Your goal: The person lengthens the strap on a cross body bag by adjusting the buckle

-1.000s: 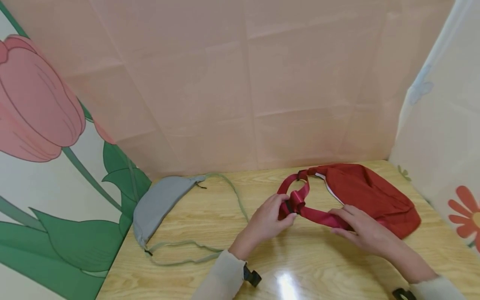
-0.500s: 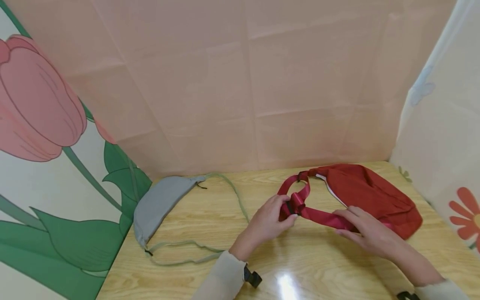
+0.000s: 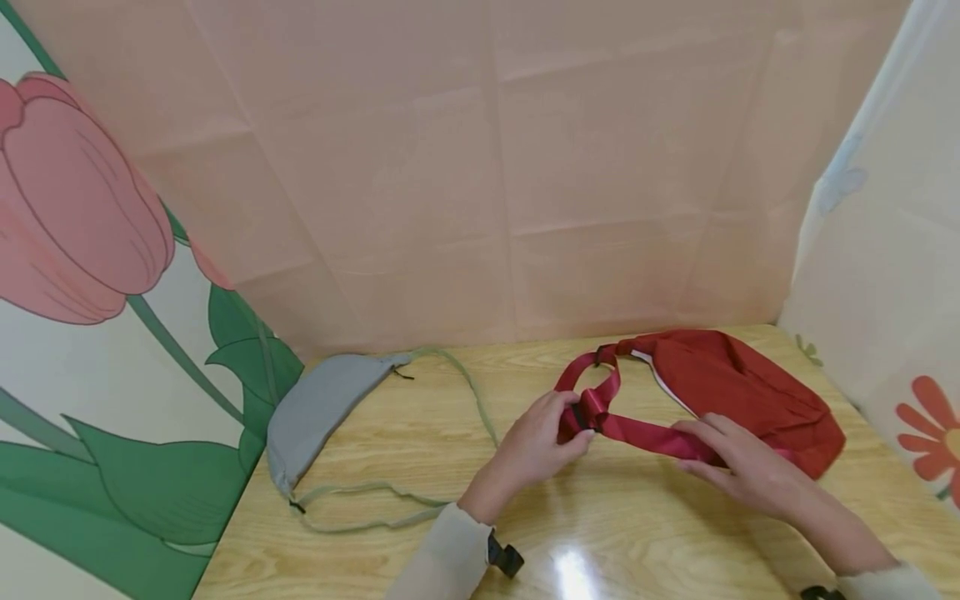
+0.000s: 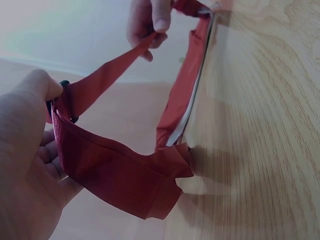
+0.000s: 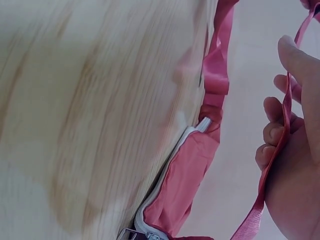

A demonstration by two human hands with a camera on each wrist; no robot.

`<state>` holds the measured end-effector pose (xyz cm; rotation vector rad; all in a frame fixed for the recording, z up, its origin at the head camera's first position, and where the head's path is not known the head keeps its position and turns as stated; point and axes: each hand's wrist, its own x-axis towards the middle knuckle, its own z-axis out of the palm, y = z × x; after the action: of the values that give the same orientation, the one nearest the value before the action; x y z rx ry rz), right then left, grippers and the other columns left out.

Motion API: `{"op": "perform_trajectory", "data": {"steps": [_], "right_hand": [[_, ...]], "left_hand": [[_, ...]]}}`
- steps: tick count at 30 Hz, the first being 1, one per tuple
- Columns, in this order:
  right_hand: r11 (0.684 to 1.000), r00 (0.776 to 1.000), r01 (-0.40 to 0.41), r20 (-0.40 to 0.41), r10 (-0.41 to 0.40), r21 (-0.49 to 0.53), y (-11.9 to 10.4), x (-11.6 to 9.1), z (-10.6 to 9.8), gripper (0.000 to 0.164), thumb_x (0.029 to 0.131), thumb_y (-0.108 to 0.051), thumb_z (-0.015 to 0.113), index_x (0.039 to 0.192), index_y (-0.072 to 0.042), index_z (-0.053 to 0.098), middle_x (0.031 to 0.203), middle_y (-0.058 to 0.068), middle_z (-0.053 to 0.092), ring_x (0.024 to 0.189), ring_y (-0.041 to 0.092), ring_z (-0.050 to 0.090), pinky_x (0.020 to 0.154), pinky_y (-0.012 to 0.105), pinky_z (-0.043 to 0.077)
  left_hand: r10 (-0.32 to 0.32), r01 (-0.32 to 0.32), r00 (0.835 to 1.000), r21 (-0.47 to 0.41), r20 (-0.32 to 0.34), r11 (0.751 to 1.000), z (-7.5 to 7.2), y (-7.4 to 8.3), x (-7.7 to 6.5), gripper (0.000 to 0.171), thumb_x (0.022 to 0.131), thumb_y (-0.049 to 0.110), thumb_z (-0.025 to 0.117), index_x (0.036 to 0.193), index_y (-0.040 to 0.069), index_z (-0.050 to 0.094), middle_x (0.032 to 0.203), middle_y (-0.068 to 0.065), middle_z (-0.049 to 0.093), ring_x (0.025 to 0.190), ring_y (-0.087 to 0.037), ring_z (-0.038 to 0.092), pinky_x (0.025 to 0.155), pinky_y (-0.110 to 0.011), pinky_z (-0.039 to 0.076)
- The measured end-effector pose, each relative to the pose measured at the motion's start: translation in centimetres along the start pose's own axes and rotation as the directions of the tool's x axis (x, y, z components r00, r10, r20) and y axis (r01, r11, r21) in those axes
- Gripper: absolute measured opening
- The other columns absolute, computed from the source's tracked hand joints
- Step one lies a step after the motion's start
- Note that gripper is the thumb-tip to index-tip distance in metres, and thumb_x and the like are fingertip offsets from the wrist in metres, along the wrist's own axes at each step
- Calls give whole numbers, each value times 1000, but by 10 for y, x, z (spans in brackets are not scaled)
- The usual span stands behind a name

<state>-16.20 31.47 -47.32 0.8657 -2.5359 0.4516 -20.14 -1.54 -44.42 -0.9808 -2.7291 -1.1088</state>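
Note:
A red waist bag (image 3: 750, 379) with a white-edged zipper lies at the right rear of the table. Its dark red strap (image 3: 645, 435) loops out to the left, lifted off the tabletop. My left hand (image 3: 534, 442) pinches the strap at a black plastic slider (image 4: 65, 90), thumb on the near side. Farther right, my right hand (image 3: 753, 471) holds the strap between thumb and fingers, in front of the bag. Between the hands the strap runs nearly straight. In the right wrist view the strap (image 5: 280, 145) passes through the palm, beside the curled fingers.
A grey waist bag (image 3: 318, 408) lies at the left of the wooden table (image 3: 420, 567), its thin greenish strap (image 3: 375, 486) trailing toward my left forearm. A pinkish sheet (image 3: 405, 183) hangs behind, with flower-printed sheets (image 3: 885, 275) on both sides.
My right hand has slid slightly to the right and down along the strap, and more strap shows between the hands. My left hand stays at the slider.

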Motion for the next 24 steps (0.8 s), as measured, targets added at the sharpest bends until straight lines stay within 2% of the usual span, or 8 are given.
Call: {"op": "perform_trajectory", "data": {"steps": [10, 20, 24], "right_hand": [[1000, 1000, 3, -13, -4, -11, 7, -3, -1, 55, 70, -18, 92, 119, -15, 67, 91, -17, 49, 83, -1, 44, 72, 13, 36], [999, 999, -33, 18, 34, -21, 8, -5, -2, 54, 73, -20, 91, 121, -17, 67, 91, -18, 49, 82, -2, 43, 70, 11, 34], [999, 1000, -27, 10, 28, -33, 8, -5, -1, 54, 72, -20, 92, 120, -17, 68, 91, -17, 49, 83, -1, 44, 71, 15, 37]], "left_hand": [[15, -15, 1000, 7, -9, 1000, 1, -1, -1, 52, 100, 42, 62, 140, 12, 50, 129, 3, 58, 106, -6, 54, 91, -21, 50], [26, -26, 1000, -2, -4, 1000, 1, -1, 0, 51, 99, 42, 63, 139, 12, 50, 126, 3, 58, 102, -5, 53, 88, -19, 49], [24, -24, 1000, -4, 3, 1000, 1, 0, 0, 51, 99, 41, 64, 139, 12, 50, 124, 4, 58, 100, -5, 53, 86, -17, 49]]}}
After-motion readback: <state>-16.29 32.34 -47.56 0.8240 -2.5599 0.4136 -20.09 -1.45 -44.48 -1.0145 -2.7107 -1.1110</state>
